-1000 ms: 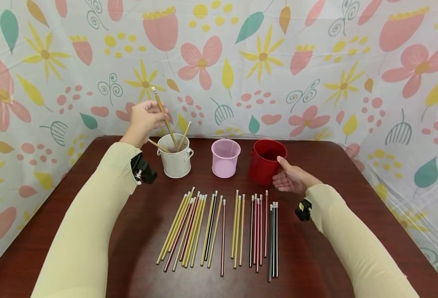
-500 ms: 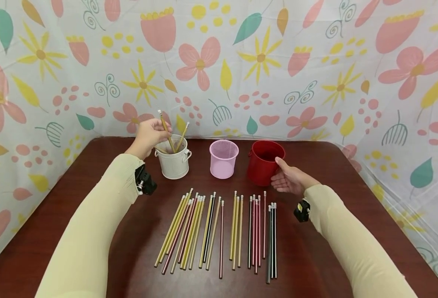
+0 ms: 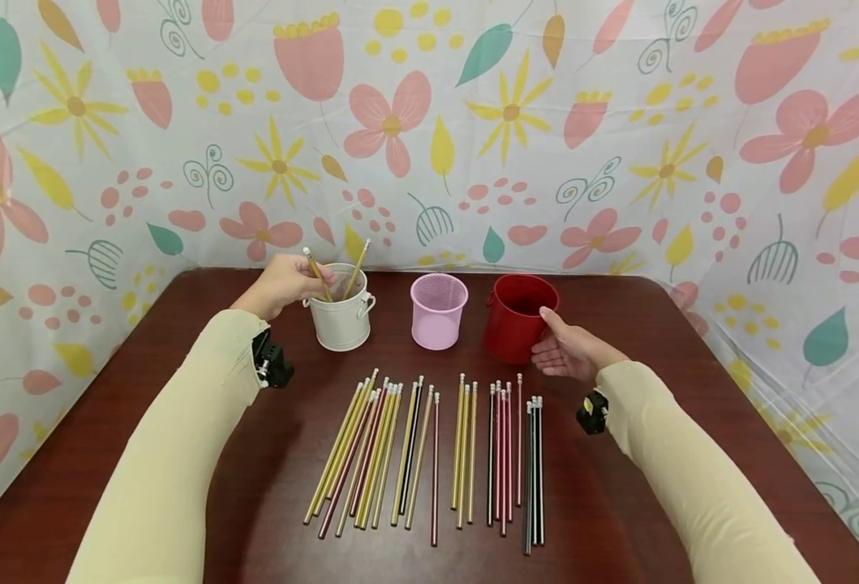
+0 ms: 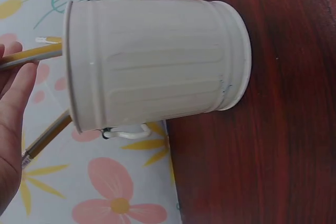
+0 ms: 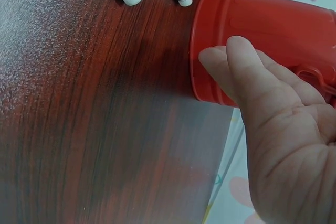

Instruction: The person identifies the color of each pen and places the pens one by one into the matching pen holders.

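At the white bucket (image 3: 343, 320) on the table's far left, my left hand (image 3: 279, 284) pinches a yellow pencil (image 3: 314, 264) whose lower end is inside the rim. Another yellow pencil (image 3: 358, 268) leans in the same bucket. In the left wrist view, the pinched pencil (image 4: 37, 53) slants past the rim, and a separate pencil (image 4: 48, 137) sticks out near the handle. My right hand (image 3: 573, 350) rests against the side of the red bucket (image 3: 511, 324), thumb at its rim. Its fingers (image 5: 241, 59) look straight in the right wrist view.
Between the two buckets stands a pink mesh cup (image 3: 438, 319). Several gold, red and black pencils (image 3: 371, 454) lie in rows on the dark wooden table (image 3: 254, 495), eraser ends away from me. Behind the table hangs a floral cloth (image 3: 429, 146).
My left hand has lowered with the yellow pencil, which sank deeper into the white bucket and shifted toward its left side. The right hand stays at the red bucket.
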Demonstrator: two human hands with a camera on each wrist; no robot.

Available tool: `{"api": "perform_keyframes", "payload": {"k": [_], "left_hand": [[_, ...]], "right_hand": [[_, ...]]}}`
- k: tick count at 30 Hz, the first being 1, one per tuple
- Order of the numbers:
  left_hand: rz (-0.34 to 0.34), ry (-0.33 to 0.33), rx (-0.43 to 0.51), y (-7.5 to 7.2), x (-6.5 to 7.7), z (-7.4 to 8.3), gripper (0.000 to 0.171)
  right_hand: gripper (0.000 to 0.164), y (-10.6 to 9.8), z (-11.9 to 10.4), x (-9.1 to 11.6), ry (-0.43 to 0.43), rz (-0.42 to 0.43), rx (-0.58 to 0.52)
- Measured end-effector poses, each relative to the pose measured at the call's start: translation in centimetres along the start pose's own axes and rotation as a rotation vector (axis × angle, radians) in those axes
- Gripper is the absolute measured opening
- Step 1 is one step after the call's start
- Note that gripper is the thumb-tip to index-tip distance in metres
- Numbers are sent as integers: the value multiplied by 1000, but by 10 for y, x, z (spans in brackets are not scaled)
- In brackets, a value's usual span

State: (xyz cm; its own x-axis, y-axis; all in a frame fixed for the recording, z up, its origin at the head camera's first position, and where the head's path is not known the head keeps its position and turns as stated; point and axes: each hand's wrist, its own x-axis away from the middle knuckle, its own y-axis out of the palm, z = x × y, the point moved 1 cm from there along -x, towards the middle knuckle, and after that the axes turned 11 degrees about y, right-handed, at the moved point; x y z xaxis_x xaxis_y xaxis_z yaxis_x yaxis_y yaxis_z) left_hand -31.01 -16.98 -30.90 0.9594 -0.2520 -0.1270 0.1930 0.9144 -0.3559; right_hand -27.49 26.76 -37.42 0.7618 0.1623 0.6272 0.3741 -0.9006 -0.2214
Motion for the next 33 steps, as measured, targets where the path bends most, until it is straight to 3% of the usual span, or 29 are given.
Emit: {"api": "perform_keyframes", "payload": {"k": [7,14,22,31,33], "left_hand": [[28,-18,-8,0,5,-7,31],[95,-32,45,-2,11,-19,34],[163,-49,42,-15,20,-25,39],[169,-105,3,-22,26,-31,40],[139,-116,-14,-22,27,-33,40]], "right_hand": [[93,2,0,-2,2,4,-1],[92,2,1,-4,1,10,-7],[94,2,2,-3,-9,3,-14],[97,1,-1,-2,-7,3,-7],[97,1,-1,-2,-9,3,-6]]}}
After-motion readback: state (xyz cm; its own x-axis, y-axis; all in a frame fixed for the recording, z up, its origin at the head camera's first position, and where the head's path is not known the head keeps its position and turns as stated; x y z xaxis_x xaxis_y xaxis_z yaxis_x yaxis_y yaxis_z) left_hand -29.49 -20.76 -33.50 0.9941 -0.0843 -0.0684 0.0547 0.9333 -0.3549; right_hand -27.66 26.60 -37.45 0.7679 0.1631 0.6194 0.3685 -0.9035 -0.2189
